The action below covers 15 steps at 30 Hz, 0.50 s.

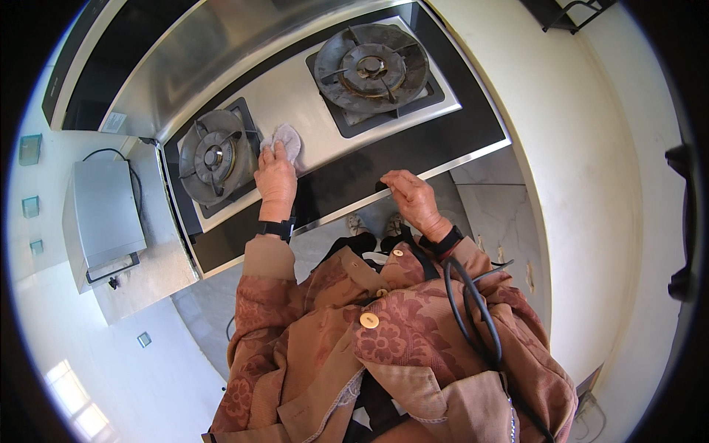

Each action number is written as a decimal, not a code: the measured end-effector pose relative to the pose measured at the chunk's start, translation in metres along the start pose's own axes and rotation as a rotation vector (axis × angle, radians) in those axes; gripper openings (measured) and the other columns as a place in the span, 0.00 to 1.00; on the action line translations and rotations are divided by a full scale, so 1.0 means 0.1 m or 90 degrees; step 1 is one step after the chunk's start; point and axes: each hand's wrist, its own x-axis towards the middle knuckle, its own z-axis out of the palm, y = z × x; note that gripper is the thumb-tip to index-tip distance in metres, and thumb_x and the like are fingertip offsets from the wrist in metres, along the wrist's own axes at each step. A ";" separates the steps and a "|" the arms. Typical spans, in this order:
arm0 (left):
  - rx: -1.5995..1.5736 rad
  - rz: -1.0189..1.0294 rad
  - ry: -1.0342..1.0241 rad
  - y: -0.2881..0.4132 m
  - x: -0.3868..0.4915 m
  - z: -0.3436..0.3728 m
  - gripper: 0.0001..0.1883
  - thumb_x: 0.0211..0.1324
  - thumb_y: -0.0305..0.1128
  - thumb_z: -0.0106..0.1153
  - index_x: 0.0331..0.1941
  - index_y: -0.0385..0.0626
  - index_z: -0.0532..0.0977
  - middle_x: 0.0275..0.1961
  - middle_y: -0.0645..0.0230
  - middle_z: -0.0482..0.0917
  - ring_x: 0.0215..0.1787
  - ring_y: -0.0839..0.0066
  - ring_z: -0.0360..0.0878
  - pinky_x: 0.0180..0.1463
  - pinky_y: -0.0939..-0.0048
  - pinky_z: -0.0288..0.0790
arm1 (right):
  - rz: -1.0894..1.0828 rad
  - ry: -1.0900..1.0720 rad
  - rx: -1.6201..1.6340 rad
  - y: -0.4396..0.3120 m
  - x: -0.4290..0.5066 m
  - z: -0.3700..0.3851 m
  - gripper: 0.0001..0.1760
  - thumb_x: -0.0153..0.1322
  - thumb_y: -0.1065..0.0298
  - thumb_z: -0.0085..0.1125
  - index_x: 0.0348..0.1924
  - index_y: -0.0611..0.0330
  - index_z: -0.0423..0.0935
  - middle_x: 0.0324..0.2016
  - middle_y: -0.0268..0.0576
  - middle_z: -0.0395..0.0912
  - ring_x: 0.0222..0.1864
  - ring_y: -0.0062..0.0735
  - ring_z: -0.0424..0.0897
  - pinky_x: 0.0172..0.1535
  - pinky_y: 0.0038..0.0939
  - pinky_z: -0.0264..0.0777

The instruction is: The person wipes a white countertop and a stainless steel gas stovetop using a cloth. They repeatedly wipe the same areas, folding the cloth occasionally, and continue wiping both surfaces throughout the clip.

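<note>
My left hand [277,180] presses a pale grey cloth [287,139] onto the steel top of the gas cooktop [288,99], just right of the left burner [213,156]. Its fingers lie over the cloth's lower left part. At the cooktop's front edge is my right hand [412,199], fingers bent together and thumb side toward the black glass strip [343,177]. A small dark shape, possibly a knob [381,185], shows at its fingertips; whether the hand grips it is hidden. The larger right burner [371,67] stands farther back, with a round metal ring around it.
A grey box-shaped appliance [108,210] with a handle and a black cord stands left of the cooktop. Behind rises a steel panel [183,61]. A pale countertop [565,138] runs along the right. A dark cable [476,310] hangs over my right sleeve.
</note>
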 end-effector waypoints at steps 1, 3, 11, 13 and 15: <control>-0.002 -0.011 -0.021 0.00 -0.04 0.04 0.22 0.62 0.31 0.56 0.60 0.39 0.75 0.62 0.44 0.77 0.62 0.48 0.79 0.54 0.50 0.78 | 0.000 -0.001 -0.003 0.01 0.00 0.00 0.13 0.68 0.81 0.59 0.43 0.56 0.84 0.44 0.43 0.84 0.45 0.50 0.85 0.45 0.38 0.81; -0.011 -0.012 -0.062 0.03 -0.17 0.06 0.23 0.61 0.31 0.56 0.60 0.38 0.74 0.62 0.41 0.77 0.62 0.47 0.79 0.53 0.51 0.79 | 0.003 0.008 0.005 0.02 0.01 0.01 0.13 0.68 0.81 0.59 0.43 0.56 0.84 0.44 0.43 0.84 0.45 0.49 0.85 0.45 0.38 0.81; -0.109 0.012 -0.056 0.19 -0.33 -0.10 0.29 0.60 0.30 0.58 0.65 0.30 0.68 0.62 0.35 0.75 0.61 0.43 0.80 0.58 0.55 0.81 | 0.004 0.004 0.022 0.04 0.01 -0.02 0.12 0.69 0.80 0.60 0.42 0.56 0.84 0.43 0.44 0.85 0.45 0.49 0.85 0.46 0.39 0.81; -0.128 -0.011 -0.005 0.09 -0.01 -0.05 0.28 0.61 0.32 0.58 0.65 0.34 0.68 0.63 0.37 0.75 0.60 0.43 0.80 0.60 0.56 0.79 | 0.000 0.001 0.019 0.04 0.02 -0.03 0.11 0.69 0.80 0.60 0.42 0.56 0.84 0.43 0.44 0.85 0.45 0.50 0.85 0.46 0.39 0.81; -0.112 -0.011 0.017 -0.03 0.29 0.04 0.28 0.62 0.33 0.57 0.65 0.35 0.68 0.63 0.38 0.75 0.61 0.44 0.80 0.61 0.56 0.78 | -0.006 -0.008 0.018 0.04 0.02 -0.03 0.11 0.69 0.80 0.60 0.42 0.56 0.84 0.43 0.44 0.85 0.45 0.49 0.85 0.46 0.39 0.81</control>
